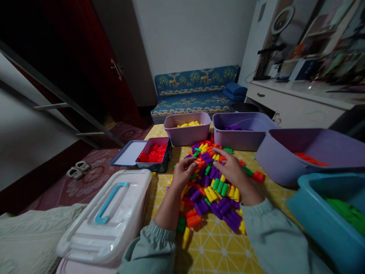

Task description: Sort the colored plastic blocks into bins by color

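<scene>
A heap of small plastic toy blocks [211, 192], rounded at one end, lies on the table in purple, yellow, green, orange and red; several are joined side by side. At the heap's left side, my left hand [183, 174] hovers low with loosely curved fingers and a gap between thumb and forefinger. My right hand [230, 167] is over the right side, its fingers spread toward the middle. Neither hand visibly holds a block, though the fingertips are close to the pieces.
Around the heap stand a tin of red blocks [168, 156], a pink bin [186, 135] with yellow ones, a purple bin [242, 139] with purple ones, a lilac bin [273, 160] with orange ones and a teal bin [319, 213] with green ones. A lidded clear box [125, 205] sits left.
</scene>
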The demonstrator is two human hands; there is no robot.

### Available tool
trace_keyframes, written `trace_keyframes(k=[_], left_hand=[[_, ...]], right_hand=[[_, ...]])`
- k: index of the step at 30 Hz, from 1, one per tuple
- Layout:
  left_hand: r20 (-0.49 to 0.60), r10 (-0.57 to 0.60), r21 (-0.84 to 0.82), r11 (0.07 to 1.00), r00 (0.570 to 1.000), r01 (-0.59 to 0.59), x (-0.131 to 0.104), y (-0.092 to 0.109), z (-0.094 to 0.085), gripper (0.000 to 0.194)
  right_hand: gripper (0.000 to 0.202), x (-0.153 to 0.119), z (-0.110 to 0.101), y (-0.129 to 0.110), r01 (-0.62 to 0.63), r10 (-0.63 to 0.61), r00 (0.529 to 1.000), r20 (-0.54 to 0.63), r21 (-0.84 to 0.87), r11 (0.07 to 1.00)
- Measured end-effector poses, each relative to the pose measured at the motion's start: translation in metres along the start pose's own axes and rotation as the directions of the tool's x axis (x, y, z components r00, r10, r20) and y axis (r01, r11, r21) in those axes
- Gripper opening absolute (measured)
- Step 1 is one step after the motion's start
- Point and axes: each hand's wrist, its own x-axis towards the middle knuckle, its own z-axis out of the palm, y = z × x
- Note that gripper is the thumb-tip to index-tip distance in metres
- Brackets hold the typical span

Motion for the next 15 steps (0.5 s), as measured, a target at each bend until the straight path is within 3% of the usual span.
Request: trace_keyframes(k=[3, 6, 11, 15], left_hand=[[0.006, 0.003, -0.011, 1.000, 1.000, -0.003, 0.000, 0.001, 0.000, 0.034], [0.003, 0.019, -0.006, 1.000, 1.000, -0.019, 0.000, 0.001, 0.000, 0.033], [0.003, 0.029, 0.010, 1.000, 1.000, -0.029, 0.001, 0.001, 0.000, 0.033], [0.011, 0.035, 0.013, 0.999, 0.999, -0.035, 0.002, -0.002, -0.001, 0.032]], right_hand=[[0.070, -0.008, 0.022, 0.007, 0.166, -0.119, 0.977, 0.176, -0.284, 0.944], [0.074, -0.013, 0.031, 0.009, 0.214, -0.117, 0.966, 0.231, -0.454, 0.865], [0.061, -0.011, 0.027, 0.004, 0.242, -0.101, 0.957, 0.272, -0.558, 0.794], [0.044, -0.011, 0.024, 0.002, 0.214, -0.074, 0.964, 0.257, -0.577, 0.788]])
